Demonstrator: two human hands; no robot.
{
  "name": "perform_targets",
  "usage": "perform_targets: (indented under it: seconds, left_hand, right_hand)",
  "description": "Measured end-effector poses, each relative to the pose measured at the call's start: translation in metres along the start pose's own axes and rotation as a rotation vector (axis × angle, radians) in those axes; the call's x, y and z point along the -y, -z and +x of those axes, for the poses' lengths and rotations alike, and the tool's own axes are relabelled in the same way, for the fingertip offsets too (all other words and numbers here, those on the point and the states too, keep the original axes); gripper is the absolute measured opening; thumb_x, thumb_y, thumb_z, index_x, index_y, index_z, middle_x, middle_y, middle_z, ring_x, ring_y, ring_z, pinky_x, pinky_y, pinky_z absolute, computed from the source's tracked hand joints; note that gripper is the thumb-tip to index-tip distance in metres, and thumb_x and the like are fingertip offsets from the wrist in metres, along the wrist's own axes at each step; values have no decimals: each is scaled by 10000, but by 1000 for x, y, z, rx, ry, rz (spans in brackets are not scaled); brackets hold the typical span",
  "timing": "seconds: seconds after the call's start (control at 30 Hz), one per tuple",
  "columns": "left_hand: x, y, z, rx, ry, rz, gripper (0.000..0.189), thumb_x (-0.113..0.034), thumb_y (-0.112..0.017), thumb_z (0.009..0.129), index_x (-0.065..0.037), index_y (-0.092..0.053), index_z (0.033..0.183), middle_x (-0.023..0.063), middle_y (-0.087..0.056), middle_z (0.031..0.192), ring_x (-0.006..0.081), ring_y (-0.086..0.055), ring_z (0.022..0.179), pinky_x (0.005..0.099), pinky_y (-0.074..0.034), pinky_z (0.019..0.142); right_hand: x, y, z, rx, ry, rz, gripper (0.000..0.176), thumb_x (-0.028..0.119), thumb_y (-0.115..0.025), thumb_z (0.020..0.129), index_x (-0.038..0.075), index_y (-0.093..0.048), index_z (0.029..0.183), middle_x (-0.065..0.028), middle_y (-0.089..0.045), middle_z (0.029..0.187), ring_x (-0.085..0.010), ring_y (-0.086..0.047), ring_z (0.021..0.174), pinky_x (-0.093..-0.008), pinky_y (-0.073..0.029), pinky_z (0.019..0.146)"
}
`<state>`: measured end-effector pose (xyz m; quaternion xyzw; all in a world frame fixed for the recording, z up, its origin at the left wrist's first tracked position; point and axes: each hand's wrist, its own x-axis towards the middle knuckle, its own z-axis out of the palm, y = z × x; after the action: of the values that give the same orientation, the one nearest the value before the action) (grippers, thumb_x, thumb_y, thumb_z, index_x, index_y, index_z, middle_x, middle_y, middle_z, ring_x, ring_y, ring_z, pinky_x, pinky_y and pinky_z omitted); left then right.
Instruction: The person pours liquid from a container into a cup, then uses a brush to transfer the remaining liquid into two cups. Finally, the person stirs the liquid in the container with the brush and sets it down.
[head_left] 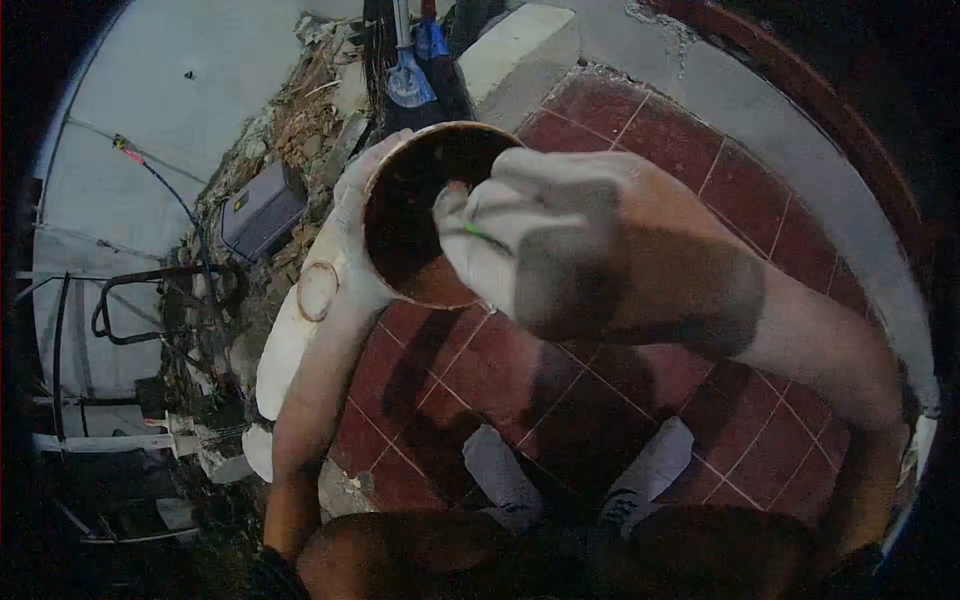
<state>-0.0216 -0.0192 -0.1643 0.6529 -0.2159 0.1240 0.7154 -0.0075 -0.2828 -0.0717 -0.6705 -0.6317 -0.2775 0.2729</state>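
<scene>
My left hand (352, 250) grips a round brown clay pot (415, 215) from its left side, the mouth of the pot turned toward me. My right hand (545, 240), coated in pale dust or clay, reaches into the pot's opening with its fingers closed around a thin green thing (484, 237). A thin ring-shaped bangle (318, 291) sits on my left wrist. Both forearms are smeared with grey. My two feet in grey shoes (655, 470) stand on the red tiles below.
Red tiled floor (700, 160) with a pale concrete border (520, 50). A heap of rubble and debris (290, 130) lies left, with a dark box (262, 208), a black metal frame (130, 305) and a cable (165, 185). Broom-like tools (410, 70) lean at top.
</scene>
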Motion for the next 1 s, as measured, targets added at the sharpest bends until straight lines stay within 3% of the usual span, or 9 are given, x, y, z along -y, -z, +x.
perform_targets:
  seconds: [0.03, 0.1, 0.2, 0.43, 0.5, 0.6, 0.8, 0.9, 1.0]
  left_hand:
    - [8, 3, 0, 4, 0, 0, 764, -260, -836, 783, -37, -451, 1404, 152, -505, 1404, 269, -501, 1308, 427, -404, 1110]
    - [14, 1, 3, 52, -499, 374, 933, -300, -906, 679, -33, -421, 1430, 176, -469, 1435, 304, -483, 1324, 455, -394, 1114]
    - [-21, 7, -4, 26, -93, 716, 958, -308, -909, 669, -35, -411, 1440, 186, -471, 1429, 318, -467, 1340, 459, -382, 1128]
    - [-19, 3, -5, 131, -314, 630, 1063, -330, -946, 590, -12, -399, 1444, 159, -477, 1448, 283, -461, 1355, 421, -369, 1141]
    - [-20, 0, -7, 128, -1, 410, 1099, -342, -961, 561, -12, -399, 1446, 147, -463, 1466, 262, -460, 1355, 418, -373, 1136]
    - [-18, 0, -5, 86, 106, 281, 1122, -348, -968, 541, -22, -396, 1450, 146, -462, 1465, 258, -468, 1348, 418, -374, 1137]
    - [-23, 16, 2, 307, -273, 684, 1108, -308, -964, 550, -32, -387, 1454, 156, -433, 1487, 269, -467, 1350, 424, -378, 1135]
    - [-19, 8, -3, 118, -50, 297, 1103, -315, -963, 550, -36, -390, 1450, 162, -411, 1498, 286, -460, 1355, 436, -379, 1132]
    - [-21, 8, -1, 193, -234, 601, 1101, -342, -964, 555, -31, -393, 1445, 175, -425, 1486, 311, -466, 1347, 446, -382, 1128]
  right_hand:
    - [0, -5, -1, -19, -10, 21, 130, 176, -613, 822, 53, -621, 781, -75, -624, 866, -232, -649, 842, -356, -578, 694]
    - [3, -4, -2, 33, -12, 13, 163, 159, -644, 805, 30, -656, 903, -62, -631, 883, -201, -646, 843, -321, -589, 685]
    - [8, 4, -3, 186, 41, -19, 272, 144, -672, 790, 10, -692, 1025, -47, -637, 888, -171, -644, 840, -285, -600, 682]
    - [5, 13, -1, 101, 75, -33, 284, 163, -668, 778, 14, -690, 1018, -37, -630, 871, -181, -634, 848, -279, -596, 693]
    - [5, 11, 1, 153, 80, -86, 281, 157, -672, 776, 17, -691, 1018, -38, -631, 878, -181, -631, 854, -279, -598, 695]
    - [6, 1, -3, 191, 86, -130, 267, 145, -677, 774, 20, -691, 1009, -38, -632, 888, -176, -628, 862, -278, -601, 700]
    - [6, 5, -3, 253, 80, 3, 222, 117, -681, 773, 33, -697, 978, -26, -619, 882, -157, -623, 864, -262, -603, 685]
    - [4, 10, -3, 184, 74, 21, 218, 105, -684, 766, 40, -702, 973, -25, -614, 879, -153, -621, 860, -251, -597, 656]
    - [3, 7, -2, 88, 68, -17, 217, 101, -688, 765, 42, -702, 973, -27, -614, 880, -148, -616, 837, -244, -590, 626]
